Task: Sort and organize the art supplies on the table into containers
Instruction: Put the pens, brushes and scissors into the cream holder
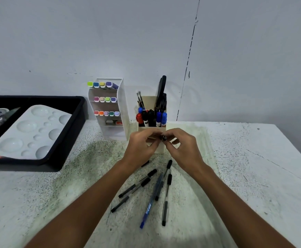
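My left hand (142,145) and my right hand (183,147) meet in front of a cream pen holder (159,150), and the fingertips of both pinch a small black pen part (164,138). The holder carries red, black and blue markers (152,118), brushes and black scissors (162,92). Several loose pens (139,187) lie on the table below my hands, among them a blue pen (150,204) and a black pen (166,199).
A white tiered rack (122,104) with coloured markers stands left of the holder. At far left, a black tray (74,122) holds a white paint palette (29,133) and a round tub. The speckled table (253,167) ends at a wall behind.
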Demonstrator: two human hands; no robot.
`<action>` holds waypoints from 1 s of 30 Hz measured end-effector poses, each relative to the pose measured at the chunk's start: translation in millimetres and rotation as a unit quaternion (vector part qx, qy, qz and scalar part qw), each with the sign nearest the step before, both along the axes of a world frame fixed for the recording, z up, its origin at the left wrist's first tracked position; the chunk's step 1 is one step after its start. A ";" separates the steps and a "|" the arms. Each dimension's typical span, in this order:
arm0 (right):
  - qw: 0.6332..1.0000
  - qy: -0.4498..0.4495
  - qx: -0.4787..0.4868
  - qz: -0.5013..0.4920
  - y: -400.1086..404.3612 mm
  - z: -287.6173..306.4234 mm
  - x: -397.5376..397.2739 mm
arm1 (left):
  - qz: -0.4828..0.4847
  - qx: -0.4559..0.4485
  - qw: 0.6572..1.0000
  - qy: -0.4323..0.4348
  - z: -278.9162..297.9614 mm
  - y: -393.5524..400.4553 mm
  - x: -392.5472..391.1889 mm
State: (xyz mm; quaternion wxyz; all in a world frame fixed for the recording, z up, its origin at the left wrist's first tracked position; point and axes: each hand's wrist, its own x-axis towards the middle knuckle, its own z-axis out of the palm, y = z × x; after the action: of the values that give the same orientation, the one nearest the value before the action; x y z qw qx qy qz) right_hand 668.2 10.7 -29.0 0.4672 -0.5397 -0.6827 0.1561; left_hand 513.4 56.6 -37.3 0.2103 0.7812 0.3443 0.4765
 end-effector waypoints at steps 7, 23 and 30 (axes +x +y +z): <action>0.999 0.031 -0.036 -0.010 -2.9 -1.5 -2.2 | 0.002 0.011 1.000 0.011 -2.1 -3.0 -3.2; 0.954 -0.058 -0.292 -0.021 -54.6 -41.8 5.1 | -0.120 -0.021 0.959 0.255 -43.0 -32.2 -15.4; 0.946 -0.094 -0.303 -0.066 -57.6 -36.5 4.9 | -0.079 -0.010 0.963 0.256 -48.0 -34.9 -4.0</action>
State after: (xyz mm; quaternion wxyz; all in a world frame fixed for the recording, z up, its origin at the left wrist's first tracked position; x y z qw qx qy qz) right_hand 673.0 -46.9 -65.5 0.2247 -0.7117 -0.6070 0.2731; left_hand 509.4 21.6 -85.3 0.1603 0.8996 0.3282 0.2392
